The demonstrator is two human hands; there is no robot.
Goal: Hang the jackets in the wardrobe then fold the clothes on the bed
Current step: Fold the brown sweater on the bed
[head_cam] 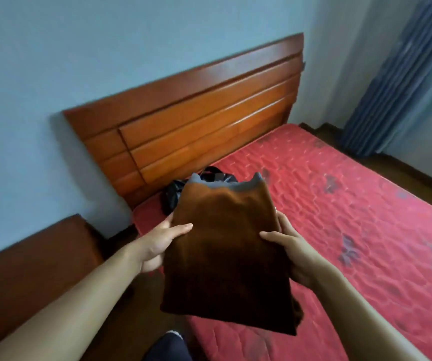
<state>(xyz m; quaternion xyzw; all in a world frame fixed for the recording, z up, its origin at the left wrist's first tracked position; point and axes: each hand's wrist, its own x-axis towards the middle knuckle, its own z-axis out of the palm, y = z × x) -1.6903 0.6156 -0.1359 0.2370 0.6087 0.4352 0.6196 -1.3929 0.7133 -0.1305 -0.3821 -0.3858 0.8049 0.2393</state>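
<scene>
**The folded cloth could come undone**

A person held a folded brown cloth (225, 256) in the air, over the near edge of the bed (352, 217). The left hand (157, 246) gripped its left side and the right hand (293, 251) gripped its right side. The fingers (181, 227) were clamped on the cloth, with a thumb on top at each side. The other fingers were hidden under it.

The cloth looked soft and thick. Its far end curled up a bit and showed a grey inside. The near end hung down past the hands with nothing under it. If one hand let go too soon, the layers could slide apart and the fold would be lost. The near end could also drop off the side of the bed if the cloth was put down too close to the edge.

A heap of dark clothes (175, 191) lay on the bed by the headboard (196, 121). Putting the cloth on that lumpy heap could tip it over. A flat spot on the bed looked safer.
</scene>
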